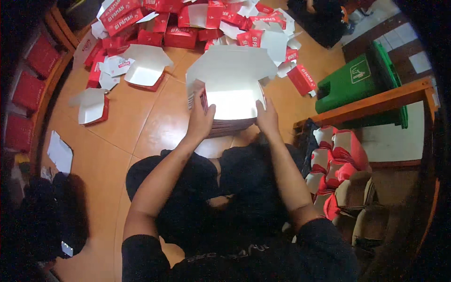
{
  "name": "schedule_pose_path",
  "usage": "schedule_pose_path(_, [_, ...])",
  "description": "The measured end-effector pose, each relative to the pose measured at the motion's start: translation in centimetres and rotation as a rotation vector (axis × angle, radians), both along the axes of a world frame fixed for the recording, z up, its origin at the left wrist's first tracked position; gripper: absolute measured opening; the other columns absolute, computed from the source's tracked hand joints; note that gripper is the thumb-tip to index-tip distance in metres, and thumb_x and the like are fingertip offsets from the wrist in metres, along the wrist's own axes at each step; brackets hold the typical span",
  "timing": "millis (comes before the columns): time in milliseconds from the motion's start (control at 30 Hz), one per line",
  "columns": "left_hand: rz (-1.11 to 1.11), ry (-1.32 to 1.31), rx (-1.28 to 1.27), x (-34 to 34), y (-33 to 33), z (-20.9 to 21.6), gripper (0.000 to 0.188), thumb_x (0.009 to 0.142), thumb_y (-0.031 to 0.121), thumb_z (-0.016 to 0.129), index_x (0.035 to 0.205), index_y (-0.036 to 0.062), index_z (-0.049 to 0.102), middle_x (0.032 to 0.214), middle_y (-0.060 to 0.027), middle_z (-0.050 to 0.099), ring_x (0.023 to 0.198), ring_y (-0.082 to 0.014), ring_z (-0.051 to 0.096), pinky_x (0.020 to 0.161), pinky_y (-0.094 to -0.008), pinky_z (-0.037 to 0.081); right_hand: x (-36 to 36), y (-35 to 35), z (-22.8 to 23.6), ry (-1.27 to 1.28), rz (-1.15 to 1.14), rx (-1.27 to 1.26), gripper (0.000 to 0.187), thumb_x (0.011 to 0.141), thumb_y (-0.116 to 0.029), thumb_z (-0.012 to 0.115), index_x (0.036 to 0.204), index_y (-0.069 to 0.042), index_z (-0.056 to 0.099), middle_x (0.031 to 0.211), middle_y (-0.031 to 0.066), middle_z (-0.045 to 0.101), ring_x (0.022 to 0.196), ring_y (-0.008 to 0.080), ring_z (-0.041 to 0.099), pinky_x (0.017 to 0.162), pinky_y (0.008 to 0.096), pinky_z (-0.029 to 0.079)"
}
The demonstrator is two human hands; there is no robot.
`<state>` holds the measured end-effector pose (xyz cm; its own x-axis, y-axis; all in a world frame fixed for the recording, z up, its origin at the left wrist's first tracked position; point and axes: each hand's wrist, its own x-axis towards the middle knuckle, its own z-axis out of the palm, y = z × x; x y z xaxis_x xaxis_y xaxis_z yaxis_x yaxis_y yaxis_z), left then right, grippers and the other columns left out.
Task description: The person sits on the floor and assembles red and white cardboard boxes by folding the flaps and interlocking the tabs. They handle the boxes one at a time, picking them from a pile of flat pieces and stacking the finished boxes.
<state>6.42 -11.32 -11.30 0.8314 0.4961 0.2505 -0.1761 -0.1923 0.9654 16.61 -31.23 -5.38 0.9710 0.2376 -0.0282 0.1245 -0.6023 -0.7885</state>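
In front of my crossed legs, both hands grip a tall stack of nested paper food boxes [230,101], white inside and dark red outside. The top box's lid flap stands up on the far side. My left hand [201,117] is closed on the left wall, its thumb at the near left corner. On the right wall my right hand [267,117] is closed, thumb over the rim and fingers mostly hidden outside. Left of the stack, an open paper box [143,75] and a smaller-looking open box [91,110] rest on the floor.
A heap of red and white boxes [181,35] covers the far floor. On the right are a green bin [347,82] on its side, a wooden rail [371,103] and nested red and brown cartons [336,169]. A white sheet [60,152] lies left, near a dark bag-like shape [47,216].
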Motion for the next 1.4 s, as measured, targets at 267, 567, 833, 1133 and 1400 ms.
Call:
schedule_pose_path(267, [-0.06, 0.04, -0.074, -1.1, -0.8, 2.8, 0.052, 0.095, 0.011, 0.045, 0.141, -0.0038, 0.029, 0.14, -0.0228, 0.041, 0.135, -0.0313, 0.039, 0.114, -0.0397, 0.027, -1.7, 0.0, 0.7, -0.05, -0.027, -0.045, 0.047, 0.096, -0.033, 0.051, 0.133, -0.004, 0.048, 0.122, 0.0257, 0.061, 0.112, 0.0416, 0.059, 0.094, 0.0459, 0.046])
schedule_pose_path(567, [0.161, 0.424, -0.82, -1.7, -1.6, 0.0, 0.073, 0.097, 0.066, 0.026, 0.146, 0.0121, 0.031, 0.157, -0.0137, 0.023, 0.144, -0.0345, 0.022, 0.115, -0.0556, 0.014, -1.3, -0.5, -0.7, 0.118, -0.082, 0.328, 0.052, 0.095, -0.038, 0.056, 0.133, -0.001, 0.049, 0.127, 0.0216, 0.059, 0.117, 0.0315, 0.057, 0.1, 0.0383, 0.042])
schedule_pose_path(833, [-0.208, 0.599, -0.995, -0.3, -0.8, 2.6, 0.082, 0.092, 0.075, 0.022, 0.146, 0.014, 0.036, 0.154, -0.0124, 0.03, 0.14, -0.0396, 0.027, 0.103, -0.0692, 0.026, -0.7, -1.2, -1.9, 0.394, -0.003, 0.502, 0.068, 0.096, -0.047, 0.05, 0.14, 0.004, 0.039, 0.138, 0.0206, 0.05, 0.13, 0.0292, 0.046, 0.11, 0.0364, 0.031])
schedule_pose_path(1133, [-0.124, 0.376, -0.925, -0.4, -1.3, -0.7, 0.071, 0.095, 0.066, 0.029, 0.141, 0.0127, 0.042, 0.136, -0.0133, 0.05, 0.122, -0.035, 0.052, 0.092, -0.0602, 0.047, -1.6, -0.9, -3.7, 0.515, 0.031, 0.656, 0.069, 0.098, -0.043, 0.048, 0.149, 0.0, 0.03, 0.147, 0.0169, 0.04, 0.137, 0.0255, 0.035, 0.114, 0.0344, 0.023])
schedule_pose_path(1400, [-0.171, 0.42, -0.921, -0.2, -0.6, 0.3, 0.076, 0.093, 0.071, 0.027, 0.143, 0.0146, 0.04, 0.141, -0.0142, 0.045, 0.129, -0.0335, 0.044, 0.095, -0.057, 0.043, -1.8, -0.2, -2.9, 0.505, 0.012, 0.71, 0.065, 0.098, -0.042, 0.049, 0.147, -0.001, 0.034, 0.143, 0.0155, 0.045, 0.134, 0.0252, 0.038, 0.113, 0.0356, 0.025])
